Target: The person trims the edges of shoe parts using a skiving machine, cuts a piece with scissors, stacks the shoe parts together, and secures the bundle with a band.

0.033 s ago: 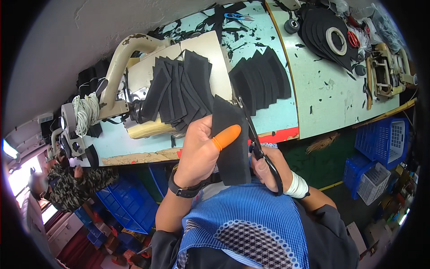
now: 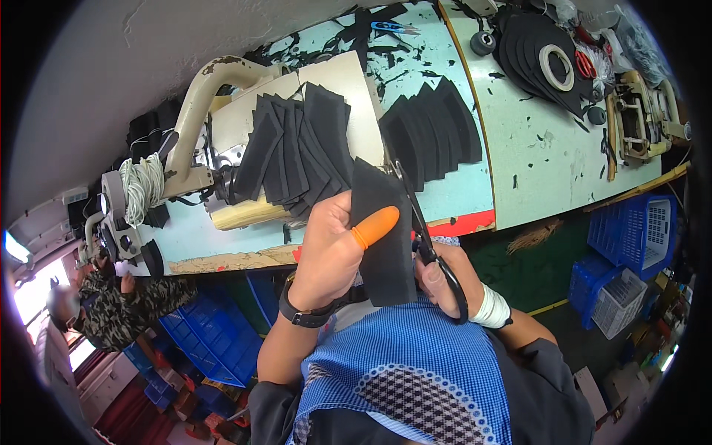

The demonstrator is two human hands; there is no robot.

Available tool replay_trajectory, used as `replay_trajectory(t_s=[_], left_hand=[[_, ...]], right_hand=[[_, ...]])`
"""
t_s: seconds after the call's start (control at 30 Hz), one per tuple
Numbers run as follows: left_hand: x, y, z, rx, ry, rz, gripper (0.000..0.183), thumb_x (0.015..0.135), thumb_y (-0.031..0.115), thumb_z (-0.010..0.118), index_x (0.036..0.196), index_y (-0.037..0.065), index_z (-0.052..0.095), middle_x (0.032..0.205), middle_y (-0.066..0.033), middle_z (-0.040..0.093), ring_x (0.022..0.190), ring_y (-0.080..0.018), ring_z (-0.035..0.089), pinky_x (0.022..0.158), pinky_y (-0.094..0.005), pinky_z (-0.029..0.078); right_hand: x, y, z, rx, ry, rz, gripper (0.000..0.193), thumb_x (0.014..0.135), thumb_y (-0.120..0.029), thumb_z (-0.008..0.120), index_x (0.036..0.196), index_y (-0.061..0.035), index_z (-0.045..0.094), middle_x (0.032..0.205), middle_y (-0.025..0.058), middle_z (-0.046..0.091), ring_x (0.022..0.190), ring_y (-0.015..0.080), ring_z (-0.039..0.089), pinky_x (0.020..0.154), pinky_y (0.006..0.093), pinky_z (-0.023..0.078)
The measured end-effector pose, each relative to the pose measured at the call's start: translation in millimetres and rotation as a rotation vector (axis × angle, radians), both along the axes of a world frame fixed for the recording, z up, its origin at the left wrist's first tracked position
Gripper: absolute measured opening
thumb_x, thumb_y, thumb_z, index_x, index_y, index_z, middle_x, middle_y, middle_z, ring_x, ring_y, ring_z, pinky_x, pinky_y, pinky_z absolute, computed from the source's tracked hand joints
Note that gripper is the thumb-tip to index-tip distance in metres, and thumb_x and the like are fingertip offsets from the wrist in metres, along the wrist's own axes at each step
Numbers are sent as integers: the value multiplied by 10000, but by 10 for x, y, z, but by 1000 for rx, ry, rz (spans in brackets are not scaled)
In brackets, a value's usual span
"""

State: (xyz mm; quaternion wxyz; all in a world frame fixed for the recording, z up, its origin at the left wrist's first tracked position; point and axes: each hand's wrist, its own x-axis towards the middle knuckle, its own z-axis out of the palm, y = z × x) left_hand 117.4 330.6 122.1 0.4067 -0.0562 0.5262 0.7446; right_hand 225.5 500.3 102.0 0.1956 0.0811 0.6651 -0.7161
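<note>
My left hand (image 2: 337, 248), an orange rubber cot over its thumb, pinches a black fabric piece (image 2: 387, 259) that hangs upright before my apron. Scissors with black handles (image 2: 451, 288) are in my right hand (image 2: 445, 278), its wrist wrapped in white. Their blades point away from me along the piece's right edge; whether they touch it I cannot tell. Beyond my left hand, a fanned stack of black pieces (image 2: 300, 144) lies on the sewing machine's pale bed. To its right, more black pieces (image 2: 437, 126) overlap on the light-blue table.
A cream sewing machine (image 2: 222, 70) with a white cord coil stands left. Blue thread snips (image 2: 394, 28) lie among black scraps at the back. Black discs under a tape roll (image 2: 556, 68) sit back right. Blue crates (image 2: 630, 230) stand lower right; a person in camouflage (image 2: 119, 304) is at far left.
</note>
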Motion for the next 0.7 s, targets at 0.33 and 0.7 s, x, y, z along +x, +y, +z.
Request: replay_trajectory(t_s=[0.33,0.7], left_hand=[[73,25,-43,-51,52,7,210,918,57,605,1086,-66,630,986,-186,694,874,-215,696,799,-340,580],[104,42,-26,-66,56,-3,223,927,61,583,1104,-69,627,987,-182,694,875,-214,700,796,-338,584]], right_hand=[[46,-9,36,-46,-49,-2,708,948,-623,432,986,59,616,657,91,598,612,172,600,595,302,480],[97,-64,8,-52,-45,-34,719,954,-638,391,931,48,607,682,98,608,635,187,609,599,314,487]])
